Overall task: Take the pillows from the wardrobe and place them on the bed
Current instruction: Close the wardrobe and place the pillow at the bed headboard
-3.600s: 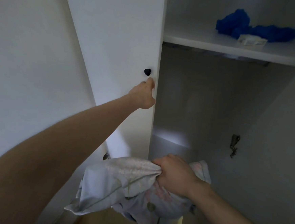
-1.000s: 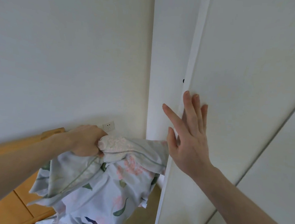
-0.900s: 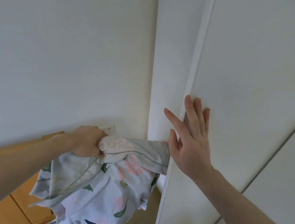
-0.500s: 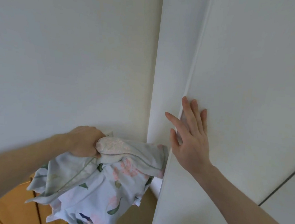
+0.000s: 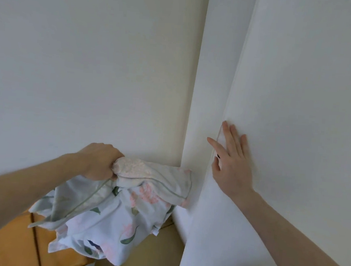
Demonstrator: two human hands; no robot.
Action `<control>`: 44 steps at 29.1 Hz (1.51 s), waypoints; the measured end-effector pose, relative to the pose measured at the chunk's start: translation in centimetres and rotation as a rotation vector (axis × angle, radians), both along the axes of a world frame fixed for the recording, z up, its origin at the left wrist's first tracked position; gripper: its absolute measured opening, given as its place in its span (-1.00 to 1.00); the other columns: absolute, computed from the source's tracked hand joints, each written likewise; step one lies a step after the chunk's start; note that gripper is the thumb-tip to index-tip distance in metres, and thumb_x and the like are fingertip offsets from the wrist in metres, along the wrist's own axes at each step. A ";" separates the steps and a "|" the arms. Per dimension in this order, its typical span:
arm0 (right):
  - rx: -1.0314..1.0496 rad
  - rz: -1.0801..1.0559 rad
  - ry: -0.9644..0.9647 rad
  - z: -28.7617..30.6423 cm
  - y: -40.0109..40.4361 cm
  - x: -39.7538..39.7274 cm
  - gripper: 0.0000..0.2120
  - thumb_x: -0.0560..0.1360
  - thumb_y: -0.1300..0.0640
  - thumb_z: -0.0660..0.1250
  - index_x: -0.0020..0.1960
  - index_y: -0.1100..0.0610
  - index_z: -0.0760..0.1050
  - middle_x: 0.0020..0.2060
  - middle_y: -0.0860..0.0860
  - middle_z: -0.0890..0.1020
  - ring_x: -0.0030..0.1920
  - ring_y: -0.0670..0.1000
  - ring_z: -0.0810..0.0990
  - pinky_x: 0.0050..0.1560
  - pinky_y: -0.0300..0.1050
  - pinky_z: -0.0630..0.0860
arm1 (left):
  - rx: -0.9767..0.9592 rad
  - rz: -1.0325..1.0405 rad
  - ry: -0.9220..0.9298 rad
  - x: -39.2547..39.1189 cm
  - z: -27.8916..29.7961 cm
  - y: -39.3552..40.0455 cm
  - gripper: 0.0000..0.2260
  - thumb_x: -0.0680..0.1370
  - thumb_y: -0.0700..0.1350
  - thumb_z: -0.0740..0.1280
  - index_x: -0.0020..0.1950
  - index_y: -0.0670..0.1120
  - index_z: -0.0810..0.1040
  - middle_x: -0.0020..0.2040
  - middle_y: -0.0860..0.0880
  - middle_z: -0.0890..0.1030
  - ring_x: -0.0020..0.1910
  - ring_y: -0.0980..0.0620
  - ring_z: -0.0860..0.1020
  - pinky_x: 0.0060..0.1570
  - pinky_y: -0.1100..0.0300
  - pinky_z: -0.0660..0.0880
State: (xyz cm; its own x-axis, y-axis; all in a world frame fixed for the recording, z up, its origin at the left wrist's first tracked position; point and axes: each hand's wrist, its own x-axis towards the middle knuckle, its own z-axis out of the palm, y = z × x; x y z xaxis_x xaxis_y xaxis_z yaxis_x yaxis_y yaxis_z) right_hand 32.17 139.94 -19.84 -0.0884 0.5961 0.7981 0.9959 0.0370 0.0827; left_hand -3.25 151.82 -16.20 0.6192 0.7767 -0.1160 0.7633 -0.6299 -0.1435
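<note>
A pillow (image 5: 113, 218) in a pale blue case with pink flowers and green leaves hangs at lower centre. My left hand (image 5: 101, 161) is shut on a bunched corner of it and holds it up in the air. My right hand (image 5: 231, 164) lies flat and open against the white wardrobe door (image 5: 297, 121), fingers spread near the door's left edge. The inside of the wardrobe is hidden behind the door.
A plain white wall (image 5: 92, 63) fills the left and centre. The white side panel of the wardrobe (image 5: 207, 93) meets it in a corner. A light wooden headboard or bed frame (image 5: 14, 244) shows at the lower left, below the pillow.
The wardrobe, open 3.6 s ago, now has its door nearly flush under my flat right hand. The pillow passed from my right hand to my left. The view has drifted up slightly.
</note>
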 end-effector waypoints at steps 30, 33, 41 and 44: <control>-0.250 -0.122 0.002 -2.2 4.6 13.3 -0.38 0.42 0.21 0.36 0.47 -0.06 0.46 0.65 0.12 -0.03 0.64 0.13 0.01 0.62 0.12 -0.18 | -0.021 0.023 -0.075 12.5 0.3 -1.0 -0.76 0.31 -0.17 0.29 -0.29 0.19 0.36 -0.33 0.17 0.52 -0.30 0.16 0.47 -0.25 0.14 0.46; -0.221 -0.080 0.049 -2.2 4.6 14.0 -0.41 0.41 0.23 0.38 0.43 -0.04 0.51 0.64 0.12 0.03 0.63 0.14 0.04 0.62 0.12 -0.15 | -0.019 0.023 -0.079 12.1 0.3 -1.4 -0.78 0.31 -0.17 0.26 -0.25 0.19 0.43 -0.29 0.17 0.57 -0.28 0.17 0.49 -0.27 0.18 0.43; -0.247 -0.047 0.121 -2.6 4.5 14.6 -0.37 0.38 0.16 0.45 0.45 -0.01 0.49 0.64 0.11 0.01 0.64 0.15 0.01 0.62 0.13 -0.11 | 0.099 -0.002 -0.025 10.3 -0.7 -2.9 -0.68 0.42 -0.14 0.23 0.01 0.19 0.64 -0.01 0.24 0.65 0.01 0.13 0.59 0.03 0.18 0.47; -0.221 0.021 0.236 -2.8 4.4 13.4 -0.39 0.37 0.21 0.47 0.42 0.03 0.50 0.64 0.11 0.02 0.63 0.18 -0.02 0.61 0.18 -0.07 | 0.150 -0.052 -0.017 8.5 -1.4 -4.0 -0.73 0.44 -0.16 0.25 -0.06 0.19 0.62 -0.04 0.29 0.62 -0.02 0.18 0.55 0.11 0.27 0.38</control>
State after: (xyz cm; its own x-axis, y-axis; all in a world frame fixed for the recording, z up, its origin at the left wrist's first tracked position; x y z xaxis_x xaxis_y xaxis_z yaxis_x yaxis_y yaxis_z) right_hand 45.56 144.36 -22.68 0.0697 0.7574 0.6492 0.9855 0.0486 -0.1626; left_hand 5.24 147.79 -17.56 0.6601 0.7511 0.0097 0.7330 -0.6413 -0.2267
